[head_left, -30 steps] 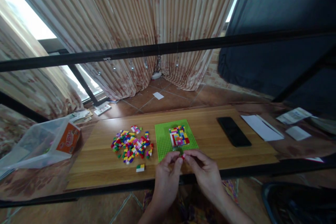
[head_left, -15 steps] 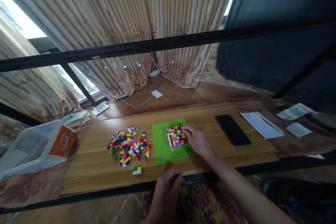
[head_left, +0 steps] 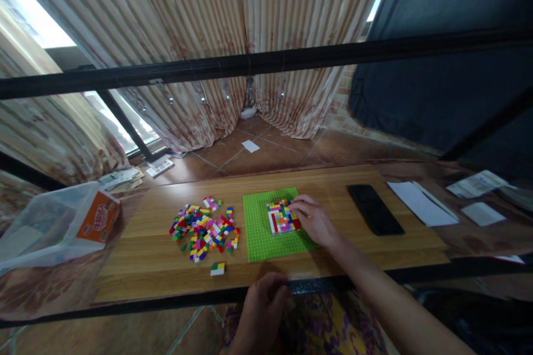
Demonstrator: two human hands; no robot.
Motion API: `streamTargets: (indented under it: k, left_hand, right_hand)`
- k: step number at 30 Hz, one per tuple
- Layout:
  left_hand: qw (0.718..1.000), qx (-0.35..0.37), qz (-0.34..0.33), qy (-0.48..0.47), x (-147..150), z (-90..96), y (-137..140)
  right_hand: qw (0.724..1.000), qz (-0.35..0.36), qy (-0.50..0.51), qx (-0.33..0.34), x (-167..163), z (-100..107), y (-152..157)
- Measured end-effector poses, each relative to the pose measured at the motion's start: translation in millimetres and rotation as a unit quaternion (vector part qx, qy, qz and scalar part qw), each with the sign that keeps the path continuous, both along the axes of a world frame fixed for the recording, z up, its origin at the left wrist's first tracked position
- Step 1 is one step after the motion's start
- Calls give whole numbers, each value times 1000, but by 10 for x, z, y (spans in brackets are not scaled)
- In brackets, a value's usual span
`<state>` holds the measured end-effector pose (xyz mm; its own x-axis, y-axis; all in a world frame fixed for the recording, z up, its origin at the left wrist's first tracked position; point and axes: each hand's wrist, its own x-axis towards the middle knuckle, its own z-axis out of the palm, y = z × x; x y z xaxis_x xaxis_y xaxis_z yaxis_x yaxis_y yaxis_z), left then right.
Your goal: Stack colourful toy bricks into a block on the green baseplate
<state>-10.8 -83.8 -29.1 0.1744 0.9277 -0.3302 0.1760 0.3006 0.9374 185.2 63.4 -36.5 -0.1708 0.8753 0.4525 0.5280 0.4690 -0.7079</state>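
A green baseplate lies on the wooden board, bearing a square build of multicoloured bricks with white along its left side. My right hand is over the right edge of that build, thumb and fingers pinched together; whatever is between the fingertips is too small to make out. At the board's front edge rests my left hand, its fingers curled, and what they may hold is hidden. Left of the baseplate a loose heap of coloured bricks is spread out. Nearer me lies a small green, yellow and white brick cluster.
A black phone and white paper with a pen lie at the right. A clear plastic bin with an orange label stands at the left. Beyond the wooden board, a black metal bar crosses in front of curtains.
The view has shifted slightly. My right hand stays at the right edge of the brick build with its fingers pinched, and my left hand remains curled at the front edge.
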Motion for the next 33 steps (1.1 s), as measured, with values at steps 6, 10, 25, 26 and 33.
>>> streamTargets:
  k: [6, 10, 25, 26, 33]
  left_hand:
    - [1000, -1, 18, 16, -5, -4, -48]
    - [1000, -4, 19, 23, -39, -119, -104]
    - [998, -51, 18, -35, -89, -265, -144]
    - [998, -56, 18, -38, -91, -264, -142]
    - [997, -64, 22, -33, -97, -193, -106]
  right_hand:
    - [946, -92, 258, -174, -93, -126, 26]
    - [902, -107, 335, -250, -144, -167, 44]
    - [861, -131, 399, -286, -183, -134, 23]
    - [861, -134, 399, -286, -184, -132, 25]
    - [861, -143, 397, -285, -187, -97, 25]
